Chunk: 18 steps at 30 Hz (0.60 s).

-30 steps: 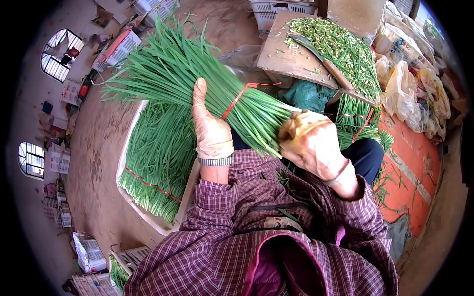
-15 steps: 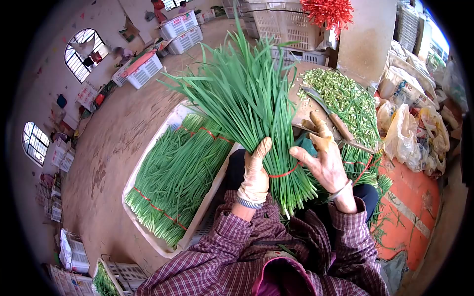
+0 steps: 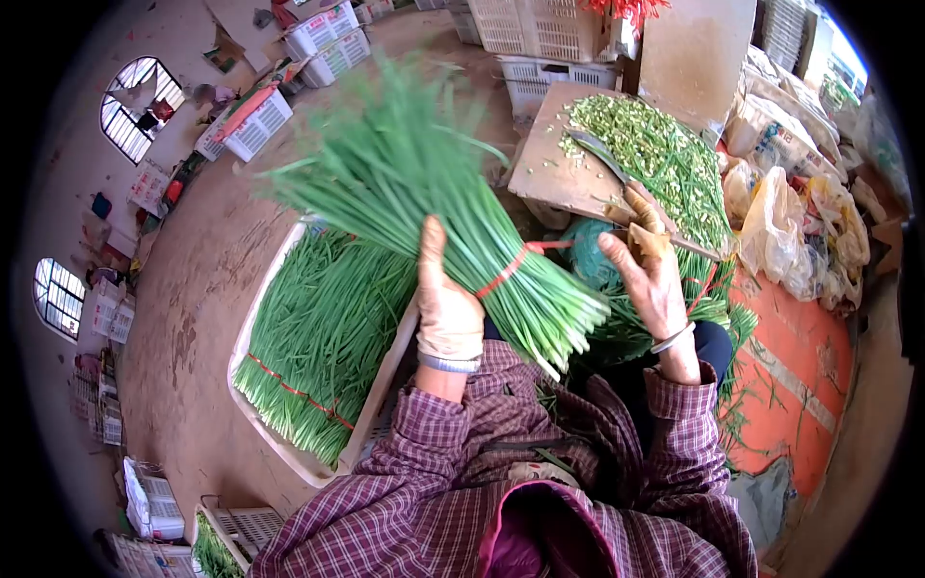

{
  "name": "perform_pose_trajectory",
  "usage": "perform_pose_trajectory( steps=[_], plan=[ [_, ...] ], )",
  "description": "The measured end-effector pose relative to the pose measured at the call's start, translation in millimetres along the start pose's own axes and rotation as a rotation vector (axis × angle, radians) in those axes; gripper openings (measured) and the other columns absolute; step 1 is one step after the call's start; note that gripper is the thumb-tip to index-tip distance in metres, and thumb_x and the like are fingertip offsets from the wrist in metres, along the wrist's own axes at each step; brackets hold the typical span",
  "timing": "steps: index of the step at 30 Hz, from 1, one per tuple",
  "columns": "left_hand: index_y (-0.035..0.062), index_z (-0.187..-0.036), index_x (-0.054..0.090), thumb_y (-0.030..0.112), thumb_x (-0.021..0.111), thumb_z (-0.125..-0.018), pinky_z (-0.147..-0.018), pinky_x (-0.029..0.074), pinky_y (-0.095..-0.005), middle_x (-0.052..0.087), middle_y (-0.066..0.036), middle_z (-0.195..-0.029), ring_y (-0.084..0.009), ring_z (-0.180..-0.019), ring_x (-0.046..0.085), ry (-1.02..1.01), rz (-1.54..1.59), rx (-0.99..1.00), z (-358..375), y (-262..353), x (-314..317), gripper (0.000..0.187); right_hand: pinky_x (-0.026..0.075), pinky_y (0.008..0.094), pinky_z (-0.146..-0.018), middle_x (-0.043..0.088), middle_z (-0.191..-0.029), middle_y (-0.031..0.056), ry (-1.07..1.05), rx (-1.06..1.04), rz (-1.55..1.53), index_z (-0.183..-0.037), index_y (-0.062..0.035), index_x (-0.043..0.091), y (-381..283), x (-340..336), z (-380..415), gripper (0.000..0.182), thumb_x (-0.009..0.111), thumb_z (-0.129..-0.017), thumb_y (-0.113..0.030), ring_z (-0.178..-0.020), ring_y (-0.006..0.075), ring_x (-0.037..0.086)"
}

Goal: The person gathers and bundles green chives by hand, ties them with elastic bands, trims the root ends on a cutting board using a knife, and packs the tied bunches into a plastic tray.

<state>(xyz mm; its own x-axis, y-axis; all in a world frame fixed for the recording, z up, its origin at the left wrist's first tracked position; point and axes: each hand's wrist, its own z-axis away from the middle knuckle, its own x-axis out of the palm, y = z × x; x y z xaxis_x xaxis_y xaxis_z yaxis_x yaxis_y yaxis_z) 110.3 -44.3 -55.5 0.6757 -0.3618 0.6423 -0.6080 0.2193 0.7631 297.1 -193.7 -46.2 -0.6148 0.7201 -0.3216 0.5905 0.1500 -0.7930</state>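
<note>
My left hand (image 3: 448,313), in a pale glove, is closed around a bunch of garlic chives (image 3: 540,313). The green leaves fan out to the upper left, blurred by motion, and the pale cut ends point to the lower right. A red tie (image 3: 506,272) circles the stems, its loose end sticking out to the right. My right hand (image 3: 655,284) is apart from the bunch, fingers spread, with yellowish coverings on some fingers. Beside it are a teal ball-shaped thing (image 3: 590,252) and more tied chives (image 3: 699,279). To my left, a white crate (image 3: 390,385) holds tied chives (image 3: 328,328).
A knife (image 3: 599,150) lies on a wooden board (image 3: 549,178) with a heap of chopped trimmings (image 3: 655,144). Plastic bags (image 3: 776,226) sit at right, above an orange mat (image 3: 795,356). Stacked crates (image 3: 549,29) stand behind; more line the far wall.
The bunch has tilted and moved left with my left hand. My right hand has drawn away from the stems. The view has shifted, showing more of the board.
</note>
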Motion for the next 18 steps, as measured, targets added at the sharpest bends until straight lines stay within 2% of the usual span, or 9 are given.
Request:
perform_pose_trajectory(
  steps=[1, 4, 6, 9, 12, 14, 15, 16, 18],
  plan=[
    [0.0057, -0.141, 0.053, 0.058, 0.062, -0.094, -0.107, 0.049, -0.0486, 0.06, -0.011, -0.138, -0.0268, -0.127, 0.058, 0.001, 0.068, -0.024, -2, 9, -3, 0.071, 0.047, 0.0369, -0.101, 0.054, -0.143, 0.0227, 0.026, 0.133, -0.161, -0.114, 0.0089, 0.067, 14, -4, 9, 0.041, 0.073, -0.094, -0.026, -0.125, 0.0293, 0.056],
    [0.0115, -0.147, 0.047, 0.065, 0.064, -0.09, -0.112, 0.043, -0.0551, 0.056, -0.01, -0.144, -0.0325, -0.133, 0.052, 0.01, 0.213, 0.036, -10, 26, -10, 0.08, 0.047, 0.0364, -0.101, 0.054, -0.142, 0.0187, 0.038, 0.359, -0.306, -0.115, 0.0081, 0.068, 49, -8, 34, 0.036, 0.073, -0.094, -0.021, -0.129, 0.0265, 0.053],
    [0.0117, -0.147, 0.048, 0.06, 0.069, -0.089, -0.113, 0.04, -0.055, 0.056, -0.009, -0.144, -0.0322, -0.134, 0.05, -0.02, 0.297, 0.006, -8, 35, -12, 0.078, 0.047, 0.0371, -0.101, 0.058, -0.138, 0.0214, -0.045, 0.262, -0.08, -0.097, 0.0085, 0.068, 66, -2, 46, 0.033, 0.077, -0.09, -0.022, -0.129, 0.028, 0.053],
    [0.0112, -0.146, 0.049, 0.055, 0.071, -0.089, -0.113, 0.039, -0.0554, 0.055, -0.01, -0.145, -0.0325, -0.133, 0.051, -0.01, 0.348, -0.026, -10, 38, -16, 0.075, 0.047, 0.0394, -0.101, 0.057, -0.141, 0.0248, -0.223, 0.264, -0.099, -0.089, 0.0112, 0.067, 50, 12, 51, 0.042, 0.082, -0.085, -0.027, -0.129, 0.0311, 0.054],
    [0.0101, -0.145, 0.049, 0.051, 0.069, -0.092, -0.115, 0.038, -0.056, 0.054, -0.012, -0.146, -0.0334, -0.135, 0.049, -0.012, 0.443, -0.138, -13, 33, -24, 0.07, 0.046, 0.0436, -0.104, 0.053, -0.142, 0.0284, -0.315, -0.035, 0.01, -0.106, 0.0105, 0.07, 52, 43, 55, 0.054, 0.085, -0.08, -0.035, -0.13, 0.0398, 0.053],
    [0.0083, -0.146, 0.048, 0.05, 0.067, -0.094, -0.115, 0.037, -0.0572, 0.053, -0.014, -0.147, -0.0344, -0.135, 0.048, -0.04, 0.482, -0.186, -13, 29, -24, 0.07, 0.042, 0.045, -0.108, 0.054, -0.14, 0.0278, -0.325, -0.087, -0.031, -0.112, 0.0071, 0.07, 34, 62, 51, 0.058, 0.084, -0.08, -0.039, -0.13, 0.0417, 0.051],
    [0.0064, -0.146, 0.047, 0.049, 0.066, -0.096, -0.115, 0.036, -0.0584, 0.052, -0.015, -0.147, -0.0355, -0.136, 0.048, -0.061, 0.521, -0.228, -12, 27, -24, 0.069, 0.039, 0.0455, -0.109, 0.055, -0.138, 0.0252, -0.355, -0.038, -0.043, -0.118, 0.0018, 0.07, 23, 63, 48, 0.059, 0.083, -0.08, -0.042, -0.128, 0.0417, 0.05],
    [0.0064, -0.146, 0.047, 0.049, 0.066, -0.096, -0.115, 0.036, -0.0584, 0.052, -0.015, -0.147, -0.0355, -0.136, 0.048, -0.068, 0.517, -0.236, -11, 26, -23, 0.069, 0.043, 0.0434, -0.105, 0.061, -0.133, 0.0178, -0.236, -0.104, -0.056, -0.122, -0.0016, 0.067, 16, 70, 47, 0.055, 0.082, -0.083, -0.037, -0.121, 0.0364, 0.056],
    [0.0051, -0.148, 0.044, 0.049, 0.058, -0.101, -0.115, 0.039, -0.0556, 0.051, -0.016, -0.148, -0.0321, -0.137, 0.048, -0.158, 0.481, -0.273, -7, 23, -22, 0.067, 0.045, 0.0428, -0.102, 0.064, -0.129, 0.0172, -0.235, -0.102, -0.104, -0.125, -0.0005, 0.064, 16, 79, 39, 0.059, 0.083, -0.082, -0.037, -0.116, 0.0352, 0.059]
  ],
)
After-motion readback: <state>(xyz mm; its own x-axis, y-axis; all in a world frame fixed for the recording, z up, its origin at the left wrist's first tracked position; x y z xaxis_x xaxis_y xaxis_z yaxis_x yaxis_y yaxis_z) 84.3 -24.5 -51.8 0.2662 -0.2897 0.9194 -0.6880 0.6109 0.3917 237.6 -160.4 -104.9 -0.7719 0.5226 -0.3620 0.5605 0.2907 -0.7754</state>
